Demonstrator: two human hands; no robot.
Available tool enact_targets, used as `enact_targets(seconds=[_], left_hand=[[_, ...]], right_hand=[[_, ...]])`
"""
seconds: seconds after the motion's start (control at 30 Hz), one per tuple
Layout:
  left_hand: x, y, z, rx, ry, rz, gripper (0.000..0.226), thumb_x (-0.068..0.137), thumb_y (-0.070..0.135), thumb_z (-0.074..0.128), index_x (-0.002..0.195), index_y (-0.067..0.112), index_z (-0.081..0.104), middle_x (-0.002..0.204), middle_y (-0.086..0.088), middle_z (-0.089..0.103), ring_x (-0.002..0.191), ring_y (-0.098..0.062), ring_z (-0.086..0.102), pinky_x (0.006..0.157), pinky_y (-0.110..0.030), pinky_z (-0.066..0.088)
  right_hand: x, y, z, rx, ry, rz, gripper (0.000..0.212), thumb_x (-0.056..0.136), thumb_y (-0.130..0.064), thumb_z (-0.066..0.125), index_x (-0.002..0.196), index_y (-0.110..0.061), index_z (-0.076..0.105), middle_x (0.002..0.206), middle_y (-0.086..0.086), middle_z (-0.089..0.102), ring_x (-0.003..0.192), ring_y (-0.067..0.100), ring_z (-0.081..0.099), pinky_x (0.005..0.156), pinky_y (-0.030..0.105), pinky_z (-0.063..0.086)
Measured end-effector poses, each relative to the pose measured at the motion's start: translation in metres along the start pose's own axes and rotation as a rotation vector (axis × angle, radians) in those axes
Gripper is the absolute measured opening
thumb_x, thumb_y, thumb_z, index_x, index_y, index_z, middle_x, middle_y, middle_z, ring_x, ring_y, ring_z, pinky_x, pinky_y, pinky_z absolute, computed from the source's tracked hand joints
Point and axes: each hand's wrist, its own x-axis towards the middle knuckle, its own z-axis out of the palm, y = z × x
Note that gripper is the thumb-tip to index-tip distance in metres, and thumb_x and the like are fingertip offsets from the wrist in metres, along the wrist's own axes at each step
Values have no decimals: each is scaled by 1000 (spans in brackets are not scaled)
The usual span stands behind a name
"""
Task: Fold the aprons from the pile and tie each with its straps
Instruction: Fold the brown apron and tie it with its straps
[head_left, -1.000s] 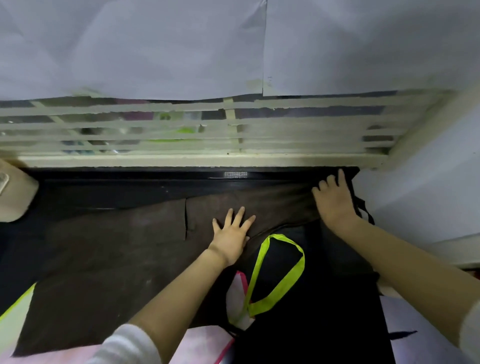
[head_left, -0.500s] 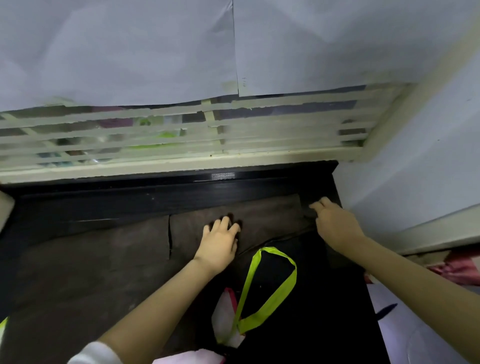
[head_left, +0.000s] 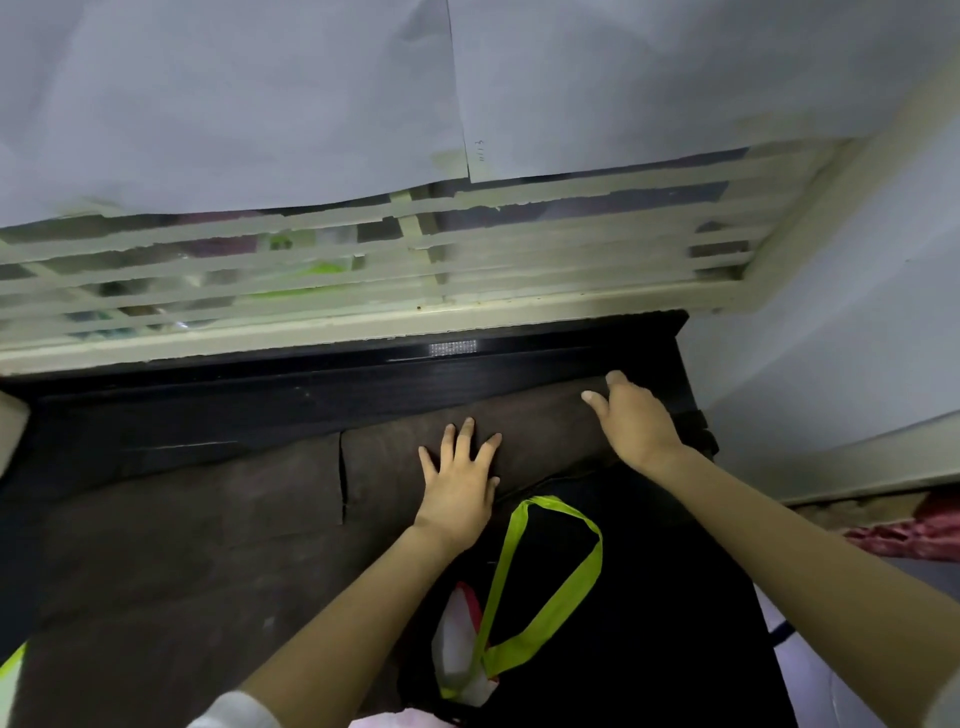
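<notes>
A dark brown apron lies spread flat over a black table, reaching from the near left to the far right. My left hand presses flat on it with fingers spread, near its far edge. My right hand rests palm down on the apron's far right corner, fingers curled at the edge; whether it pinches cloth is hidden. A black apron with a neon yellow strap loop lies near right, under my forearms.
A barred window frame with white paper sheets above runs behind the table. A white wall closes the right side. White and pink cloth lies near the yellow loop, and red fabric at far right.
My left hand went from spread to curled and back to spread flat on the brown apron. My right hand stayed at the far right corner. The view shifted right.
</notes>
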Motion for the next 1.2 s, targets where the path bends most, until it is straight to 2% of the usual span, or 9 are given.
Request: enact_targets(seconds=[0.17,0.33,0.43,0.53,0.63,0.73,0.9,1.1,1.2], left_hand=[[-5,7,1,171,63,89,55,101,24,29,151,25,6,159,-9,-8,145,-31,-12,114,-57,-6],[-8,9,9,7,-51,58,51,103,25,26,151,28,8,159,-5,-6,145,-27,-9,115,-56,1],[-5,-2,1,-168,60,64,46,102,22,31,147,24,23,152,-6,20,140,-24,20,115,-47,18],[1,-19,-16,-312,212,20,38,99,18,39,137,16,40,130,-9,38,112,-33,51,93,-43,43],[10,-43,-34,-247,171,-171,37,100,21,37,136,15,36,126,-16,51,107,-38,56,82,-41,44],[15,-64,-44,-151,49,-323,36,101,24,37,134,13,33,115,-19,61,107,-37,56,82,-40,44],[23,-79,-45,-388,43,-387,11,97,14,40,107,10,44,106,-18,61,91,-39,62,81,-47,53],[43,-47,-58,-551,180,-280,13,98,10,39,109,5,43,102,-22,61,96,-38,57,85,-38,46],[47,-39,-60,-601,156,-208,28,97,8,42,124,10,39,106,-16,60,102,-34,57,85,-33,43]], right_hand=[[-8,7,0,-67,16,-15,38,100,-34,39,122,-3,40,78,11,61,64,25,59,54,34,46],[-9,15,10,17,-33,78,33,95,-16,52,122,-1,39,110,17,57,96,29,57,74,34,44],[-8,6,9,-192,140,-69,52,77,6,63,123,-3,44,118,16,48,107,32,47,86,36,38],[-4,-10,14,-230,167,-330,66,64,14,66,126,-3,50,119,17,50,105,35,51,85,39,42],[-1,-26,23,-264,-4,-389,53,91,-8,54,141,-11,35,140,9,35,118,27,47,88,34,44],[3,-32,25,-300,-156,-255,45,99,-25,44,141,-13,34,138,10,34,108,31,56,80,36,46],[24,-26,13,-253,-164,-204,21,96,-21,49,110,-7,56,113,14,52,99,33,57,82,37,44],[55,-23,-22,-298,-68,-159,5,95,-5,42,95,-9,45,112,18,46,82,32,53,67,35,40],[52,-19,-24,-340,-96,-132,46,87,6,46,131,-7,41,136,21,33,100,36,53,80,38,47]])
